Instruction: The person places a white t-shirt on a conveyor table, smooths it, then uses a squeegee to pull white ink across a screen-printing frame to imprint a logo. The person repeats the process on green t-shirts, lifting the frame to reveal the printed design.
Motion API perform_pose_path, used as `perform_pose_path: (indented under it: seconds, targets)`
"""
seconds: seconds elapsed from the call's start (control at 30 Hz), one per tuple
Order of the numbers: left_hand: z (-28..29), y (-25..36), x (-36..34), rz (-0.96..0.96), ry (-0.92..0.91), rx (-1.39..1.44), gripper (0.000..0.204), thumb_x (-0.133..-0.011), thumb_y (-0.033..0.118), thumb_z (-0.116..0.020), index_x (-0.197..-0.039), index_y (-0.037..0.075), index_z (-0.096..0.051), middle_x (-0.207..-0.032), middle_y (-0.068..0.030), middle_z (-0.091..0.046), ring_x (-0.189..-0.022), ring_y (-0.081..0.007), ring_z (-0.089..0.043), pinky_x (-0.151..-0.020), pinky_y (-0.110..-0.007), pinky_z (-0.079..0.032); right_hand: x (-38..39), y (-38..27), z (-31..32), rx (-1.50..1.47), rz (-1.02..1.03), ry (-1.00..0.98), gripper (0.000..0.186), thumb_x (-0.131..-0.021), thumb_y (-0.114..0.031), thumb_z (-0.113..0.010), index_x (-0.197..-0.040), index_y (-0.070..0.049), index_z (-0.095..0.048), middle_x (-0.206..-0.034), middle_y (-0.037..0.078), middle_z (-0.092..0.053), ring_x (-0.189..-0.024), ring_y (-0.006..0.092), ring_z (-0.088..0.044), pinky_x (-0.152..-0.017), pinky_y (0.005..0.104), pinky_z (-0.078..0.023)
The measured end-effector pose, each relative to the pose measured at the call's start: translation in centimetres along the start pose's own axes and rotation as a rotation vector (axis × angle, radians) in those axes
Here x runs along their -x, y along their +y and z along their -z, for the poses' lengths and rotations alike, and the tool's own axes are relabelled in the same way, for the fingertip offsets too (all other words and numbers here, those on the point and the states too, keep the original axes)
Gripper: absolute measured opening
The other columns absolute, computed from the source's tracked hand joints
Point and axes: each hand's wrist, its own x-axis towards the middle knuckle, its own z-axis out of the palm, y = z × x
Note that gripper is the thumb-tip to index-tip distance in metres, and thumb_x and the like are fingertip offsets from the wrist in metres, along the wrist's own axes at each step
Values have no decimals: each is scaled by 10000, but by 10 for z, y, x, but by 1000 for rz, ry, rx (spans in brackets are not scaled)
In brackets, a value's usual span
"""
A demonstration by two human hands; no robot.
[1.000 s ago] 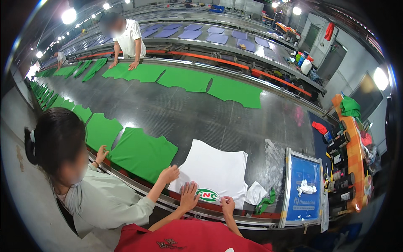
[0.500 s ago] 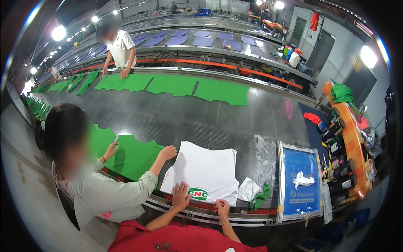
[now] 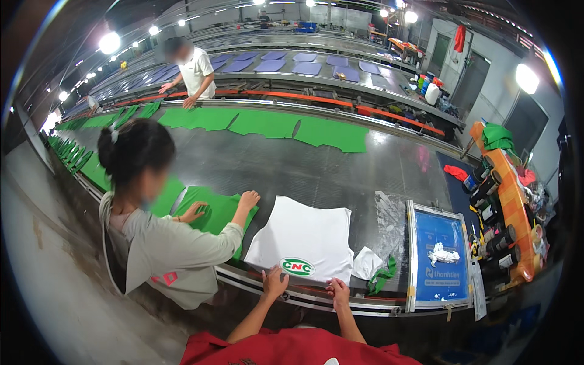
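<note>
A white cut fabric panel [image 3: 307, 228] lies flat on the long dark table, with a green and red oval print [image 3: 297, 266] by its near edge. My left hand [image 3: 275, 284] is at that edge just below the print, fingers apart and touching the cloth. With fingers and thumb together, my right hand [image 3: 338, 292] pinches the panel's near right corner. A crumpled white cloth [image 3: 367, 263] and a green scrap [image 3: 383, 277] lie right of the panel. To its left, a co-worker's hands rest on a green fabric panel [image 3: 213, 210].
A framed blue printing screen [image 3: 435, 286] with a white smear lies at right. Beyond it, dark bottles [image 3: 502, 240] line an orange-covered shelf [image 3: 514, 213]. One co-worker [image 3: 164, 225] stands close at left; another person [image 3: 198, 73] stands across the table by green panels [image 3: 261, 123].
My left hand has slid from lying on the white panel back to its near edge. My right hand stays at the corner. The view has shifted, and the near co-worker's head has turned.
</note>
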Motion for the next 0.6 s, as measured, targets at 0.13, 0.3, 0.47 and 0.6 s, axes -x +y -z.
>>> perform_pose_path:
  seconds: [0.13, 0.3, 0.47, 0.6]
  targets:
    - [38, 0, 50, -173, 357, 337, 297, -981, 231, -640, -1121, -14, -734, -1172, -212, -724, -1104, -405, -678, -963, -461, -537, 37, -1, 18, 90, -18, -43, 271, -1006, -286, -711, -1090, -30, -689, -967, 97, -743, -678, 106, -622, -550, 214, -459]
    - [42, -43, 184, 79, 490, 388, 219, -991, 187, -625, -1074, 20, -739, -1068, -192, -743, -1019, -375, -707, -870, -452, -554, 102, 28, 47, 211, -103, -105, 265, -1032, -319, -670, -1044, -54, -667, -906, 95, -738, -652, 111, -632, -524, 234, -460]
    - [-47, -178, 388, 526, -80, 273, 294, -954, 323, -671, -1052, 58, -753, -951, -176, -757, -894, -337, -749, -781, -437, -564, 184, 71, 57, 265, -266, -126, 226, -1019, -272, -692, -1049, -48, -694, -886, 78, -720, -641, 85, -597, -551, 227, -464]
    - [-61, -202, 485, 783, -541, 333, 423, -949, 407, -644, -970, 0, -759, -895, -194, -758, -848, -325, -757, -771, -456, -567, 215, 65, 93, 394, -256, -93, 212, -991, -256, -730, -992, -44, -715, -839, 49, -695, -632, 74, -576, -556, 224, -459]
